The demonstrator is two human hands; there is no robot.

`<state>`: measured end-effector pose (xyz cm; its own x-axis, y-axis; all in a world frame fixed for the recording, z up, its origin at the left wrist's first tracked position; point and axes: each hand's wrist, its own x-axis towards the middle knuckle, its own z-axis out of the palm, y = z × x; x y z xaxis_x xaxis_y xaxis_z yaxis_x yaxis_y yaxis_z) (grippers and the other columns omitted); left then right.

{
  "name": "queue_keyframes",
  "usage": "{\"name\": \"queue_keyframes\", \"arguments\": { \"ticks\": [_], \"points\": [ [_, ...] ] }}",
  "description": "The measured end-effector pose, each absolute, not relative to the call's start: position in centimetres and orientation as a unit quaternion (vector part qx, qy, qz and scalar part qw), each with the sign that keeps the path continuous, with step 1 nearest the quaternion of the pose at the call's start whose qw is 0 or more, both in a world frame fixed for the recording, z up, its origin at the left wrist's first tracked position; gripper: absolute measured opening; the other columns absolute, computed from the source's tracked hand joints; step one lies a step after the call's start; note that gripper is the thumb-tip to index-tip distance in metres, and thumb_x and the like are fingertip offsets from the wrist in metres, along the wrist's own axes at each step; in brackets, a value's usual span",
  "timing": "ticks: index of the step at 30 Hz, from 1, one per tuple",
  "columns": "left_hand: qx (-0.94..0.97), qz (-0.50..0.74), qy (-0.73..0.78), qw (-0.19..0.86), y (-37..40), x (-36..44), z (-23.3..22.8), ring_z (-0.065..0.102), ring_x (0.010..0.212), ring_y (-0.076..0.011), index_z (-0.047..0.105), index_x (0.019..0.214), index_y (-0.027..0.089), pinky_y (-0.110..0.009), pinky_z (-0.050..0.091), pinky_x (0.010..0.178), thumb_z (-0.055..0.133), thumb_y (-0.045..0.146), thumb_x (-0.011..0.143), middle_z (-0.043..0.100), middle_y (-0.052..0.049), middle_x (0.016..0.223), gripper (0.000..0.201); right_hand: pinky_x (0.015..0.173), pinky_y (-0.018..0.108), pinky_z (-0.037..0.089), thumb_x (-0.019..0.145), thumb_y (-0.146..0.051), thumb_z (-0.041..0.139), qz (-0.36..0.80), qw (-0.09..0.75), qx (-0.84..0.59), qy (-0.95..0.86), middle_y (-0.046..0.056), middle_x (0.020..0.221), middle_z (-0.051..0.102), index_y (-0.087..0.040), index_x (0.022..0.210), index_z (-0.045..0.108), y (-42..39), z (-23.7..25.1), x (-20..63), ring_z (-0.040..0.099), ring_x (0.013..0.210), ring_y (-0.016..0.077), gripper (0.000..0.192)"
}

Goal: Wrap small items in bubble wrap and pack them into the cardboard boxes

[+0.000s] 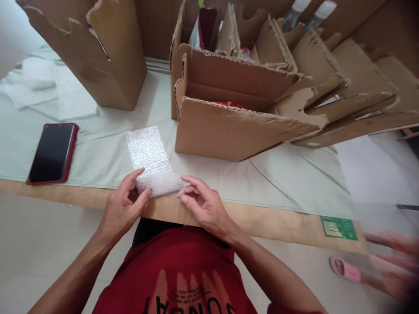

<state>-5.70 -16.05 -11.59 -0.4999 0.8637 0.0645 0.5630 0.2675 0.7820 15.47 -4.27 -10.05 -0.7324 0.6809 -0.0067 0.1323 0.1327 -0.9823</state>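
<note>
Head view: bubble wrap strip (151, 159) lies on the bench (262, 220) near its front edge, its near end rolled into a small bundle. Left hand (122, 207) and right hand (203, 205) pinch the roll at either end w/ fingertips. Judgement: keep both ends level, roll tight & straight along the strip. Phone (52, 152) well left; cardboard box (229, 117) just behind.

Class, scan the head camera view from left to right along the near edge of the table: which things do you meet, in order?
Phone in a red case → left hand → rolled bubble wrap → right hand → green sticker on the table edge.
</note>
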Motion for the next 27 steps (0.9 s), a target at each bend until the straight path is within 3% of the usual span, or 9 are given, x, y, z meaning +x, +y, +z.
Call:
{"name": "queue_keyframes", "arguments": {
  "ticks": [4,8,11,13,16,18,22,24,27],
  "points": [
    [0.482,0.377,0.779,0.135,-16.1,-5.7,-11.7,0.058,0.065,-0.0117,0.058,0.143,0.018,-0.024,0.052,0.063,0.065,0.036,0.096,0.064,0.002,0.084,0.051,0.096,0.042,0.053,0.102,-0.015,0.055,0.289,0.239,-0.161,-0.913,0.012,0.125,0.074,-0.021,0.125,0.068,-3.5,-10.6,14.7,0.066,0.115,0.0243,0.027],
    [0.541,0.364,0.756,0.054,-16.1,-5.5,-12.2,0.066,0.080,-0.0153,0.055,0.145,0.019,-0.029,0.058,0.077,0.063,0.028,0.099,0.069,-0.006,0.107,0.048,0.097,0.043,0.046,0.102,-0.013,0.056,0.149,0.167,-0.102,-0.969,0.016,0.139,0.068,-0.017,0.122,0.069,-2.3,-11.7,12.8,0.056,0.132,0.0291,0.024],
    [0.588,0.358,0.724,-0.027,-16.7,-5.4,-11.9,0.068,0.113,-0.0273,0.054,0.145,0.021,-0.042,0.058,0.096,0.069,0.027,0.096,0.064,-0.015,0.132,0.051,0.096,0.042,0.041,0.103,-0.011,0.055,0.141,0.137,-0.087,-0.977,0.014,0.129,0.073,-0.015,0.113,0.071,-1.7,-11.3,12.1,0.058,0.127,0.0284,0.019],
    [0.625,0.345,0.698,-0.056,-17.4,-5.3,-11.4,0.064,0.122,-0.0324,0.056,0.142,0.022,-0.049,0.054,0.103,0.073,0.026,0.093,0.063,-0.017,0.135,0.052,0.095,0.041,0.039,0.102,-0.009,0.055,0.169,0.115,-0.085,-0.975,0.011,0.115,0.077,-0.015,0.110,0.072,-1.4,-10.4,12.1,0.062,0.116,0.0264,0.019],
    [0.657,0.335,0.675,-0.026,-18.1,-5.3,-11.0,0.070,0.098,-0.0244,0.059,0.135,0.022,-0.041,0.055,0.093,0.069,0.018,0.095,0.074,-0.008,0.107,0.041,0.090,0.038,0.040,0.104,-0.014,0.056,0.249,0.068,-0.107,-0.960,0.006,0.097,0.078,-0.018,0.108,0.073,-1.1,-9.2,12.0,0.066,0.096,0.0219,0.018],
    [0.642,0.344,0.685,0.001,-18.0,-5.3,-11.1,0.069,0.083,-0.0187,0.062,0.130,0.020,-0.034,0.055,0.083,0.064,0.016,0.098,0.074,-0.003,0.092,0.032,0.091,0.036,0.042,0.105,-0.019,0.056,0.296,0.056,-0.139,-0.943,0.005,0.100,0.080,-0.020,0.113,0.073,-1.0,-9.0,12.0,0.067,0.094,0.0207,0.019],
    [0.604,0.354,0.714,0.019,-16.7,-5.7,-11.8,0.069,0.078,-0.0172,0.065,0.128,0.018,-0.032,0.055,0.079,0.062,0.023,0.101,0.074,-0.004,0.095,0.028,0.098,0.041,0.042,0.106,-0.024,0.056,0.228,0.139,-0.194,-0.944,0.012,0.125,0.075,-0.019,0.127,0.069,-1.4,-9.3,12.7,0.064,0.116,0.0262,0.026],
    [0.597,0.347,0.724,0.018,-16.0,-6.0,-12.1,0.070,0.079,-0.0184,0.066,0.128,0.018,-0.034,0.056,0.078,0.061,0.026,0.102,0.073,-0.006,0.100,0.028,0.099,0.043,0.040,0.105,-0.026,0.057,0.167,0.177,-0.171,-0.955,0.014,0.130,0.072,-0.018,0.127,0.068,-1.8,-9.6,13.2,0.060,0.123,0.0288,0.025],
    [0.600,0.332,0.728,-0.028,-15.8,-6.2,-12.4,0.070,0.093,-0.0247,0.067,0.125,0.017,-0.039,0.056,0.085,0.062,0.026,0.101,0.070,-0.011,0.108,0.027,0.102,0.044,0.038,0.104,-0.023,0.058,0.137,0.164,-0.115,-0.970,0.013,0.128,0.072,-0.018,0.122,0.069,-2.0,-10.1,13.4,0.058,0.124,0.0284,0.021]
  ]
}}
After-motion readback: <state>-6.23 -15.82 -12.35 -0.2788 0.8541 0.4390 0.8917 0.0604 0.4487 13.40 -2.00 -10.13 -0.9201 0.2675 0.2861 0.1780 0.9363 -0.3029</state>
